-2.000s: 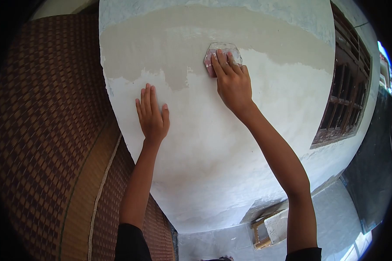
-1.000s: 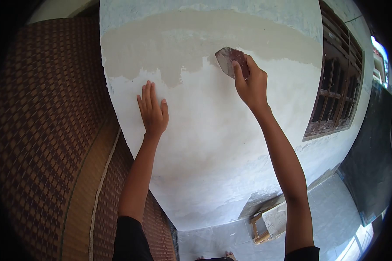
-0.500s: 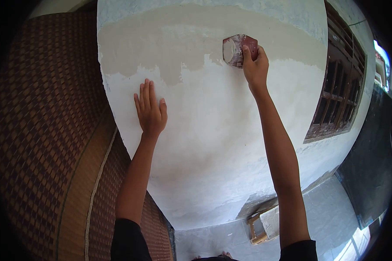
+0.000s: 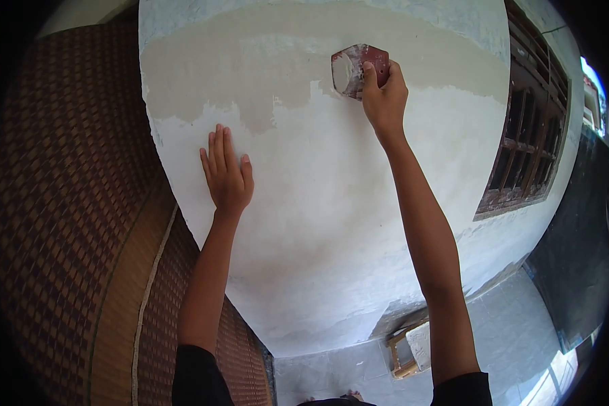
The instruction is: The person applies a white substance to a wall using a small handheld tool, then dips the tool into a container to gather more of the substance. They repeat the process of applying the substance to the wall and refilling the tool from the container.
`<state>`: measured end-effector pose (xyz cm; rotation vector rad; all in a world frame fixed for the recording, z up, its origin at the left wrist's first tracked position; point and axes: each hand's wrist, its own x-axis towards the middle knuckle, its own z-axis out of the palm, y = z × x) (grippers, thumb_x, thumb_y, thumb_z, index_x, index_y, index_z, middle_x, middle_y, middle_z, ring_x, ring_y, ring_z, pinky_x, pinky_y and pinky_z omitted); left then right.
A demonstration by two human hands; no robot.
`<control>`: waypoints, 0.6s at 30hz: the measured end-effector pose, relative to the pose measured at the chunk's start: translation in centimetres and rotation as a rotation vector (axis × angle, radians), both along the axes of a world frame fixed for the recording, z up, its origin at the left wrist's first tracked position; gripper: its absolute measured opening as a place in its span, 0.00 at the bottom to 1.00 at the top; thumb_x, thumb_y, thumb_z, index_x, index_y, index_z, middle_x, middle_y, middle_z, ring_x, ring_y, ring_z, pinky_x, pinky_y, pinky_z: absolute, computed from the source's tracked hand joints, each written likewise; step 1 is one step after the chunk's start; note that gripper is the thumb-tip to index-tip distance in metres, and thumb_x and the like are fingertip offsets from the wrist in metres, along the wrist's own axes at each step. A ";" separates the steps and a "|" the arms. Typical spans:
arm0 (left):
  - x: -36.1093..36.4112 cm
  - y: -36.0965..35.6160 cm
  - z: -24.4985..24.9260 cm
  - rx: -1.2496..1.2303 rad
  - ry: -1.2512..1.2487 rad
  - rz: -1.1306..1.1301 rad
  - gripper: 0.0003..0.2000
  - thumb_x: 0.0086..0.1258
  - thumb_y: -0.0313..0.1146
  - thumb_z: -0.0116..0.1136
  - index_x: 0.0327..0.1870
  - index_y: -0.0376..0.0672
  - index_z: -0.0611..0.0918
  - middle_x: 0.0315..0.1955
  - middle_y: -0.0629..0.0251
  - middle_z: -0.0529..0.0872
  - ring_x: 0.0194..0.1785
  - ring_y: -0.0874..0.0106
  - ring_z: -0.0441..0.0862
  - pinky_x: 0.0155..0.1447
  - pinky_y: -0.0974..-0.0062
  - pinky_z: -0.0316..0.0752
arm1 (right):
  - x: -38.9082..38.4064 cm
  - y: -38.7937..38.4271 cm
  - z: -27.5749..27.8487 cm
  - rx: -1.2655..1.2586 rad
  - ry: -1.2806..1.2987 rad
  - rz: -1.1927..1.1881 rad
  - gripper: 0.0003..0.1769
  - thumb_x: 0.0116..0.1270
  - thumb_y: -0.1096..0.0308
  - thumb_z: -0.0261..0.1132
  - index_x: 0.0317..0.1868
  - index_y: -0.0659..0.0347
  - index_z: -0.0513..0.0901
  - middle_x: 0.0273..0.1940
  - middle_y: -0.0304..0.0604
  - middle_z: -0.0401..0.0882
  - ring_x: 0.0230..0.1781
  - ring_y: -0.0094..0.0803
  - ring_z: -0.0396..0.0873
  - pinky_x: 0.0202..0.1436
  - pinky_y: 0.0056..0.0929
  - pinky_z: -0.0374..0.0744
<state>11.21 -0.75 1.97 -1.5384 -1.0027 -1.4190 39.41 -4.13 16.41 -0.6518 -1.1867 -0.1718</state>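
My right hand (image 4: 386, 98) grips a dark red putty scraper (image 4: 375, 59), thumb on its near face. White filler coats the left part of the scraper, which is held against the wall (image 4: 304, 183). A damp-looking beige band of filler (image 4: 203, 64) runs across the upper wall, with a ragged lower edge above whiter plaster. Lower and to the left, my left hand (image 4: 228, 176) lies flat on the white plaster just below that edge. Its fingers are stretched out and it holds nothing.
A brown woven mat screen (image 4: 68, 169) stands along the left, close to the wall's edge. On the right is a dark wooden window (image 4: 528, 135). A small wooden frame with a white-smeared board (image 4: 419, 346) rests on the grey floor (image 4: 318, 375). A black panel (image 4: 572, 250) stands far right.
My right hand and the scraper have shifted a little left and up in the view. My left hand also sits slightly further left, still flat; the wall's edge has shifted left too.
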 end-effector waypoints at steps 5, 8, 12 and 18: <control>0.1 0.0 0.1 0.007 -0.001 -0.002 0.30 0.76 0.34 0.46 0.79 0.34 0.61 0.78 0.52 0.62 0.82 0.55 0.55 0.82 0.47 0.45 | 2.3 -0.3 -0.2 -0.002 0.161 -0.079 0.16 0.74 0.65 0.63 0.52 0.71 0.79 0.38 0.50 0.87 0.38 0.34 0.86 0.43 0.31 0.83; 0.1 0.0 0.0 -0.012 -0.002 -0.002 0.30 0.77 0.34 0.45 0.79 0.36 0.59 0.79 0.53 0.59 0.82 0.53 0.54 0.82 0.45 0.45 | 0.3 -1.7 0.2 0.011 0.140 0.042 0.16 0.75 0.65 0.63 0.52 0.71 0.78 0.39 0.50 0.87 0.37 0.34 0.86 0.41 0.31 0.83; -0.1 -0.2 0.0 -0.009 0.007 -0.011 0.30 0.77 0.34 0.45 0.79 0.36 0.59 0.79 0.53 0.59 0.82 0.53 0.54 0.82 0.45 0.44 | -2.5 -0.1 0.7 0.043 -0.071 -0.027 0.18 0.74 0.63 0.63 0.53 0.71 0.78 0.44 0.57 0.82 0.42 0.44 0.83 0.50 0.40 0.80; -0.1 -0.1 0.1 -0.008 -0.001 -0.001 0.30 0.77 0.34 0.45 0.79 0.34 0.61 0.78 0.52 0.63 0.82 0.56 0.55 0.82 0.47 0.45 | 1.0 0.6 1.4 -0.014 0.072 -0.114 0.18 0.72 0.62 0.65 0.49 0.71 0.80 0.44 0.58 0.82 0.43 0.46 0.84 0.50 0.41 0.80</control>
